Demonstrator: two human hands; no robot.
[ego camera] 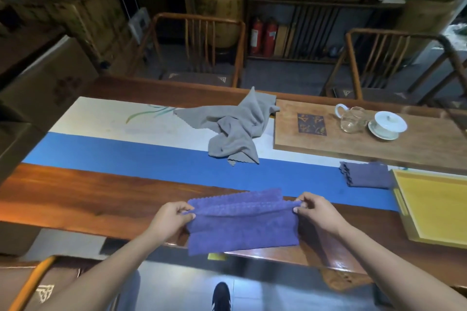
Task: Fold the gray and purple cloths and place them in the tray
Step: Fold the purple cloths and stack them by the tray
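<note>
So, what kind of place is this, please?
Probably a tea room or tea shop. A wooden tea board on the long table holds a glass pitcher and a white lidded cup. Large ceramic jars stand behind, with wooden armchairs at the far side.

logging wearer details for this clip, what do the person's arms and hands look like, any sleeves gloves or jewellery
Both forearms are bare all the way to the bottom edge of the head view: no sleeves show. The left hand and the right hand wear no gloves, and no ring, watch or bracelet is visible on the fingers or wrists. Nails look short and unpainted, though the picture is soft.
</note>
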